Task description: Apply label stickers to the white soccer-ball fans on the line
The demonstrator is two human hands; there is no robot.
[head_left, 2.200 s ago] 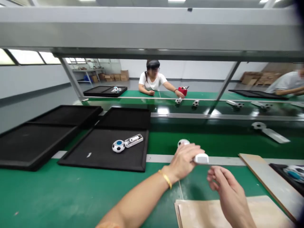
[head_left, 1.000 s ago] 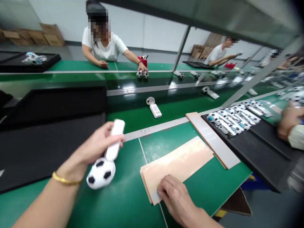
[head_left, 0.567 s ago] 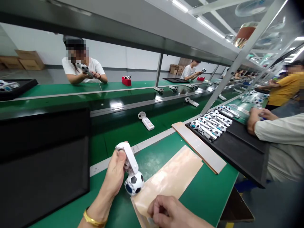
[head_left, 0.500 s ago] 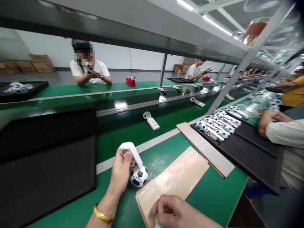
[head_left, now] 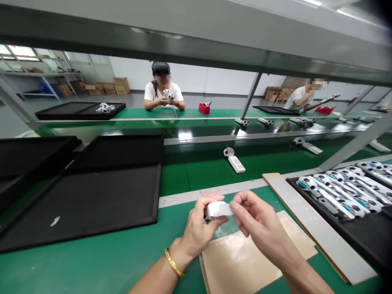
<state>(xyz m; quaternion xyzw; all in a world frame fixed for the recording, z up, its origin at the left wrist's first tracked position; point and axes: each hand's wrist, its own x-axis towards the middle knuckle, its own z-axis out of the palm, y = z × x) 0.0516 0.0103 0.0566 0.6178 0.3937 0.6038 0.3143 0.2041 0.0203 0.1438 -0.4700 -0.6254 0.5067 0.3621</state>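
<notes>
While in the left hand [head_left: 196, 222], a smooth, rounded white plastic casing [head_left: 218, 210]

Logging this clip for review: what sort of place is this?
Probably a factory assembly line: a long green workbench, a black tray packed with identical white football-headed devices, and a person seated across the line.

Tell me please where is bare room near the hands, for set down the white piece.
Bare green bench lies left of the left hand holding the white piece, below the black tray. Another patch lies beyond the white rail, left of the white handle. It is crowded at right: the tan sheets under the right hand, the board, and the tray of footballs.
</notes>
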